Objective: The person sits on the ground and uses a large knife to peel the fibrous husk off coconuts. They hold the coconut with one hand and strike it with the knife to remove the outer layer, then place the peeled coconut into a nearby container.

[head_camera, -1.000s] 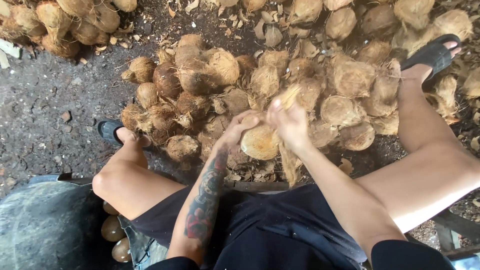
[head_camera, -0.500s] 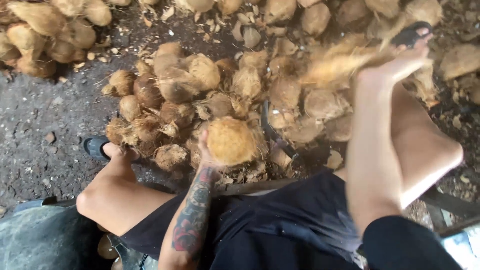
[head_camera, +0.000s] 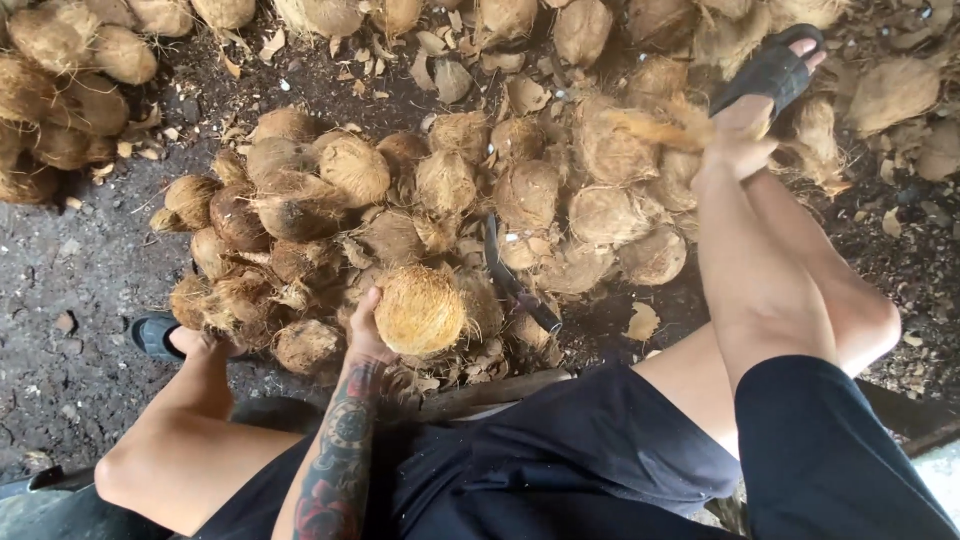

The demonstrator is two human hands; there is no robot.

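Left hand (head_camera: 366, 335) grips a husked coconut (head_camera: 419, 310) from its left side, fingers wrapped round it, held just above the pile of coconuts (head_camera: 440, 190) btwn the knees. Right hand (head_camera: 738, 150) is up & out to the right, closed on a strip of husk (head_camera: 655, 128), blurred. A dark curved blade (head_camera: 512, 280) stands upright just right of the coconut, near but apart. Loose husk bits (head_camera: 640, 322) litter the dirt floor (head_camera: 70, 270).

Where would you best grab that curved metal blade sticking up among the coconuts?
Judging by its pose, take the blade low, near its base by the wooden bar, coming from the person's side. It rises narrow and curved out of the husks, and its upper tip sits crowded among them.
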